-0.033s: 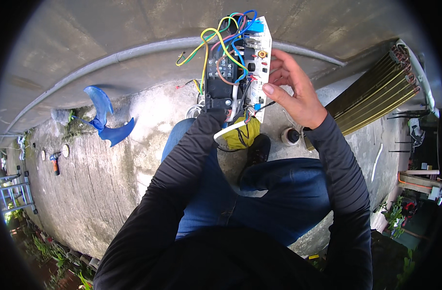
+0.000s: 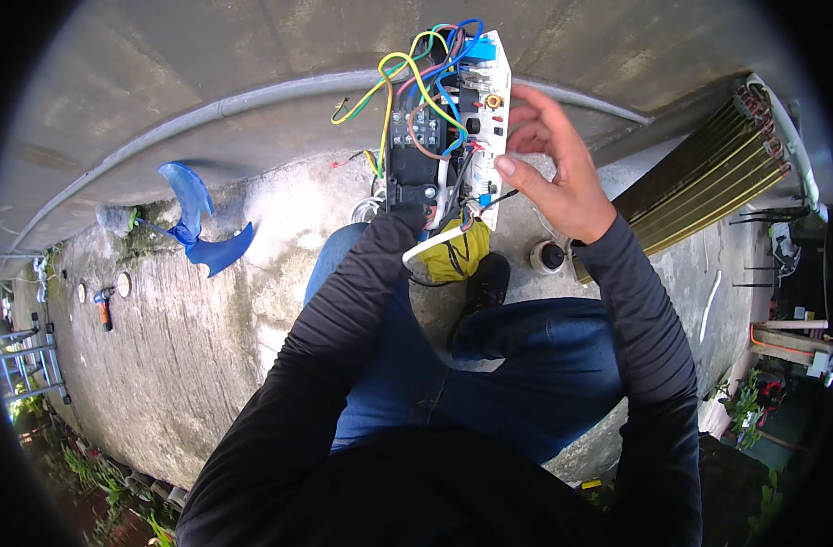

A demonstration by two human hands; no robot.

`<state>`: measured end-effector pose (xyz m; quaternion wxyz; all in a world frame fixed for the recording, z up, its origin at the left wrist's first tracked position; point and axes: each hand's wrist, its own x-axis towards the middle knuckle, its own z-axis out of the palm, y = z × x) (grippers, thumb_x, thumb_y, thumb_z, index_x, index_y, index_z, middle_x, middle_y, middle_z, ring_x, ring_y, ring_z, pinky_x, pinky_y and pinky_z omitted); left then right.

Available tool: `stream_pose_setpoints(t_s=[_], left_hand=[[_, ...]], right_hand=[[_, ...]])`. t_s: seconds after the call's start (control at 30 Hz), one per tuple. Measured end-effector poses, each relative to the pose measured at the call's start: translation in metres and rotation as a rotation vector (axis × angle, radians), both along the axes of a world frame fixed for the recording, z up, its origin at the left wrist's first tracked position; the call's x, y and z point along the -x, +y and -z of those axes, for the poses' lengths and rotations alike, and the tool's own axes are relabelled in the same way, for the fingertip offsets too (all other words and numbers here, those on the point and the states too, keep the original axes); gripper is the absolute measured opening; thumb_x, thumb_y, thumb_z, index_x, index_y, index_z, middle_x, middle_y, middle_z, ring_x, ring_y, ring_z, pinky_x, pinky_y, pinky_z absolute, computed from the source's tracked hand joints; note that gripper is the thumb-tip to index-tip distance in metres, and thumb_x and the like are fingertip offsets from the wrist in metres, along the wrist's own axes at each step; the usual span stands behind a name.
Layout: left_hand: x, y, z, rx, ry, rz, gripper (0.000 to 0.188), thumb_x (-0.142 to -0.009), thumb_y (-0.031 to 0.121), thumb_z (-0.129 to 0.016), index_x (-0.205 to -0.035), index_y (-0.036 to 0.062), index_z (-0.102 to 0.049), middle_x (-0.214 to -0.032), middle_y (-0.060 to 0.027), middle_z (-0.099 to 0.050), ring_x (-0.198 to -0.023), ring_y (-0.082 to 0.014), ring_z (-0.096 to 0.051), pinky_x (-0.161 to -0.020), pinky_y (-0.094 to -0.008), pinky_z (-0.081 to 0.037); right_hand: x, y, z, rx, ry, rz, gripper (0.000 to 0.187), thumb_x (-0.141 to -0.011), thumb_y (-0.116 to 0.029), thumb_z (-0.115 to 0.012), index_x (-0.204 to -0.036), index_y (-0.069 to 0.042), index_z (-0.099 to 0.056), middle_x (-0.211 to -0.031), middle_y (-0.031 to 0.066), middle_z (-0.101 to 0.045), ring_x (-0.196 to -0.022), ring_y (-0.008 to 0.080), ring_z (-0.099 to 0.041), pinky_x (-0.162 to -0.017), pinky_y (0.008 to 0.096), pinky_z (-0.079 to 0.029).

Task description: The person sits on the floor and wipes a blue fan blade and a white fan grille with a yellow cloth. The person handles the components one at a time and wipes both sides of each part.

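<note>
A black electrical control box (image 2: 409, 173) with screw terminals is raised in front of me, above the floor. Along its right side stands a white circuit board (image 2: 492, 137) with small components. Yellow-green, blue and brown wires (image 2: 398, 62) loop over its top, and a thick white cable (image 2: 432, 243) curves out at the bottom. My right hand (image 2: 562, 173) is closed at the board's right edge, thumb on the edge and other fingers partly behind it. Only a sliver of my left hand (image 2: 430, 211) shows at the box's lower end; its fingers are hidden.
A blue fan blade (image 2: 190, 219) and a cordless drill (image 2: 105, 310) lie left on the concrete. A finned coil (image 2: 699, 178) leans at right, near a dark-lidded jar (image 2: 548, 257). A yellow bag (image 2: 468, 255) sits by my foot. A pipe (image 2: 252, 100) runs along the wall.
</note>
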<state>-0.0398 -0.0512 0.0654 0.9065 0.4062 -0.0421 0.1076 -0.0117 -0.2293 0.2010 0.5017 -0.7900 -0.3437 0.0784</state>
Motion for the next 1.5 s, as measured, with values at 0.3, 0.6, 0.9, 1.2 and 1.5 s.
stream_pose_setpoints(t_s=[0.3,0.6,0.9,1.2,1.5], left_hand=[[-0.012,0.002,-0.006,-0.300,-0.038,-0.102,0.047,-0.102,0.013,-0.067,-0.145,0.0025,-0.053,-0.130,-0.0125,-0.066,-0.111,-0.0183,-0.066,-0.094,-0.0310,-0.057],[-0.013,-0.008,-0.011,0.168,-0.012,0.056,0.025,-0.098,0.005,-0.065,-0.123,0.0040,-0.061,-0.106,-0.0066,-0.067,-0.091,-0.0148,-0.065,-0.076,-0.0320,-0.056],[-0.009,-0.003,0.000,0.145,-0.027,0.121,0.032,-0.101,0.014,-0.063,-0.131,0.0024,-0.058,-0.117,-0.0095,-0.067,-0.102,-0.0174,-0.065,-0.086,-0.0335,-0.055],[-0.013,-0.010,0.000,0.152,-0.100,0.208,0.041,-0.105,0.022,-0.061,-0.139,0.0008,-0.056,-0.129,-0.0124,-0.066,-0.114,-0.0201,-0.065,-0.096,-0.0350,-0.055],[-0.015,-0.006,0.008,-0.217,-0.162,0.070,0.038,-0.106,0.023,-0.062,-0.138,0.0028,-0.058,-0.129,-0.0101,-0.065,-0.115,-0.0183,-0.064,-0.097,-0.0328,-0.054]], right_hand=[[0.000,0.013,-0.022,-0.072,-0.646,0.107,0.026,-0.085,-0.010,-0.080,-0.109,-0.007,-0.073,-0.096,0.0065,-0.069,-0.091,0.0238,-0.064,-0.088,0.0351,-0.049],[0.011,0.019,-0.023,0.007,-0.556,0.104,0.019,-0.084,-0.011,-0.080,-0.102,-0.011,-0.073,-0.090,0.0016,-0.068,-0.088,0.0238,-0.063,-0.082,0.0355,-0.046],[0.017,0.017,-0.027,0.096,-0.657,-0.059,0.010,-0.086,-0.012,-0.077,-0.096,-0.012,-0.074,-0.100,-0.0005,-0.073,-0.095,0.0225,-0.063,-0.085,0.0354,-0.043],[0.024,0.025,-0.020,0.023,-0.416,0.166,0.016,-0.092,-0.022,-0.078,-0.102,-0.011,-0.075,-0.091,-0.0025,-0.075,-0.081,0.0168,-0.063,-0.081,0.0342,-0.042],[0.022,0.025,-0.016,0.088,-0.389,0.176,0.016,-0.091,-0.022,-0.077,-0.102,-0.011,-0.076,-0.090,-0.0018,-0.075,-0.084,0.0164,-0.062,-0.082,0.0361,-0.039]])
